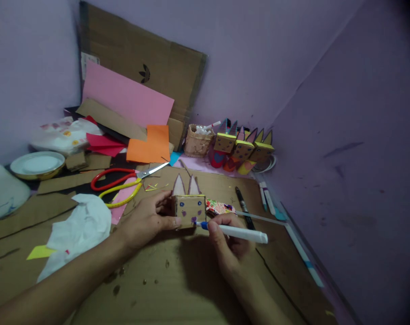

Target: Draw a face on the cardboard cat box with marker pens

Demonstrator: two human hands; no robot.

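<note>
A small cardboard animal head (188,210) with pointed ears, blue eyes and purple marks stands in front of me. My left hand (154,216) grips its left side, thumb on the front face and the other fingers partly hidden behind it. Pinched in my right hand (228,239) is a white felt-tip marker (245,233) with a blue collar. The marker's tip is at the purple mark low on the cardboard face. Behind the head, to its right, lies a flower-patterned piece (221,206).
Scissors (137,180) with red and yellow handles lie left of centre, near crumpled white tissue (83,225). A black marker (244,205) rests to the right. Several finished cardboard animals (244,151) and a basket (197,141) stand at the back. Orange paper (151,146) leans nearby.
</note>
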